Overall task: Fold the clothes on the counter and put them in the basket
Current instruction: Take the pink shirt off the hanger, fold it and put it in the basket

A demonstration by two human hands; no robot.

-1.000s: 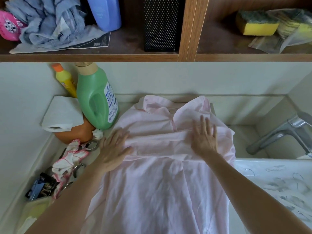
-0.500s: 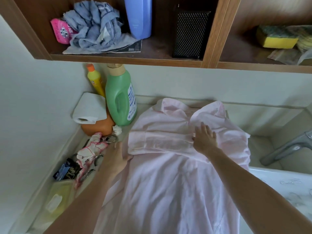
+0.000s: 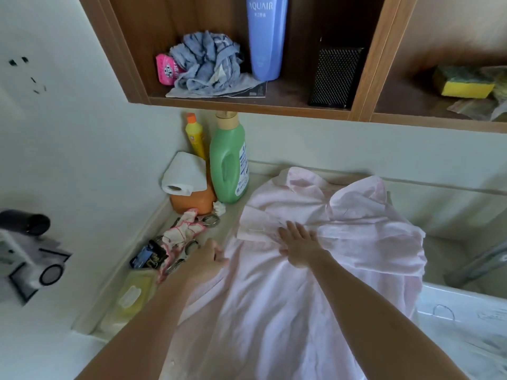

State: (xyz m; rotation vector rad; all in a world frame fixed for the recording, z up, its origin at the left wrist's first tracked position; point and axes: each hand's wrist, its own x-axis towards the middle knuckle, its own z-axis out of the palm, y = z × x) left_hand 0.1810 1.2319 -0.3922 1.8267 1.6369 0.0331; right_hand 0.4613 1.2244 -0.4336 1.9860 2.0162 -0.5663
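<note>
**While one hand pins the shirt, the fold can slip**

Pink shirt (image 3: 274, 297) lies spread on the counter (image 3: 231, 212), its right side draping over the sink (image 3: 444, 250). Right hand (image 3: 299, 246) presses flat, fingers straight, on the folded sleeve. Left hand (image 3: 208, 259) meets the shirt's left edge; its grip cannot be told. Risk: a pull drags cloth onto the scissors (image 3: 211, 219) at the counter's left edge, or slides it sinkward.

Pale walls (image 3: 82, 160), wooden shelf unit (image 3: 247, 106) overhead, metal tap (image 3: 477, 261) at right.
</note>
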